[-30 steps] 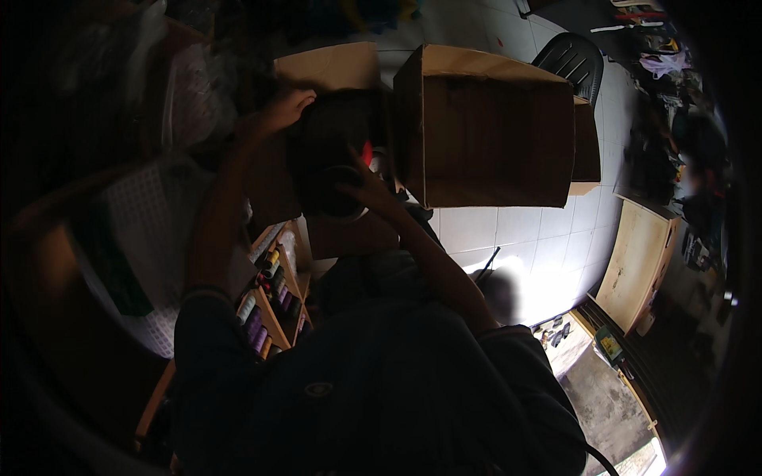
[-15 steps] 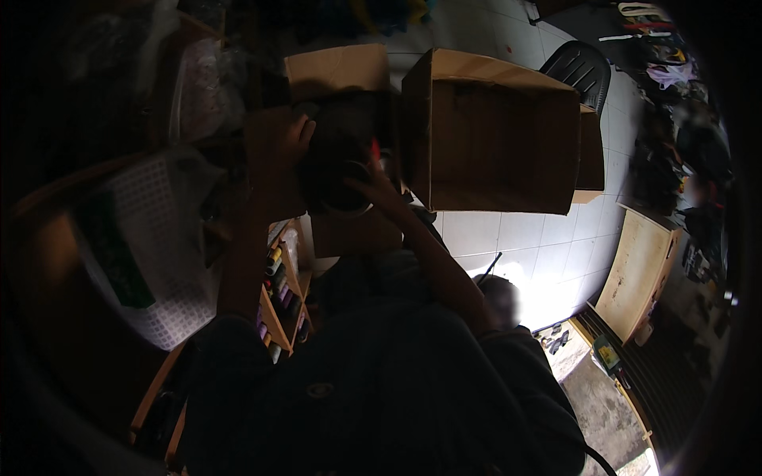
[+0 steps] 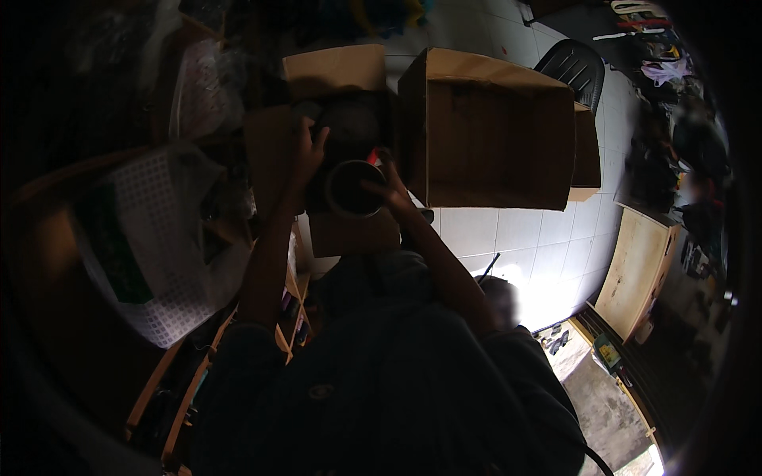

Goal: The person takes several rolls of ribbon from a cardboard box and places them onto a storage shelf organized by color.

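We grip a dark round container [image 3: 352,187] with both hands over an open cardboard box [image 3: 337,75]: left hand [image 3: 304,155] wrapped around its side, right hand [image 3: 386,184] pinching its rim.

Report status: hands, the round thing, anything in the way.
Left hand and right hand both grip the dark round container. Held over an open cardboard box. Bigger cardboard box close on the right.

Left hand [image 3: 305,155] shifted from the far left flap of the open cardboard box [image 3: 337,71] inward to the side of the dark round pot [image 3: 349,189]. Pot lifted clear, rim now tipped toward the camera. Right hand [image 3: 387,186] moved slightly along pot rim.
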`<state>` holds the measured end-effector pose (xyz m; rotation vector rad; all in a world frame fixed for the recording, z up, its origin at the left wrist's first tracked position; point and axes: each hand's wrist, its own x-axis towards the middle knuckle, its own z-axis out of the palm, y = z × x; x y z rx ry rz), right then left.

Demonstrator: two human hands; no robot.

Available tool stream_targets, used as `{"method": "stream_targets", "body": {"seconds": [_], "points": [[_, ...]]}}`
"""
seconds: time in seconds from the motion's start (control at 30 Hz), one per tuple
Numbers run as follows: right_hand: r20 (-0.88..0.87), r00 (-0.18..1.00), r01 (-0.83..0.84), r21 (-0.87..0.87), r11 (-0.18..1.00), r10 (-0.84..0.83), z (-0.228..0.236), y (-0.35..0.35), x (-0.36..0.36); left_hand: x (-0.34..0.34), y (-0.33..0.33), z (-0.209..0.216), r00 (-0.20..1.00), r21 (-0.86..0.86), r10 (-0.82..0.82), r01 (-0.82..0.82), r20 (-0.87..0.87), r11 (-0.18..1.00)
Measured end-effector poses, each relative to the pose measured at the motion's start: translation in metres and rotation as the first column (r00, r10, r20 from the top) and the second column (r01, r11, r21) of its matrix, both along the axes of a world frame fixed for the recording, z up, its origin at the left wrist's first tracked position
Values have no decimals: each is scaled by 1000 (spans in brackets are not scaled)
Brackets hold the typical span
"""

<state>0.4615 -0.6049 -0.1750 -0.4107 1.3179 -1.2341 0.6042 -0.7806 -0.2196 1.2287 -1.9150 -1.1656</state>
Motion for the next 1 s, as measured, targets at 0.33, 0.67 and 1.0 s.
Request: {"method": "stream_targets", "body": {"seconds": [0.33,0.67,1.0], "points": [[208,978,-10,-108,994,32,98,96,-70,-2,24,148,920,-55,-380,386,93,921],[-201,787,-617,-234,751,584,187,249,-153,-92,200,231,443,277,-893,870,-74,408],[-305,873,-466,-295,834,380,190,448,-163,-176,356,212,383,493,-887,841,-256,221]]}}
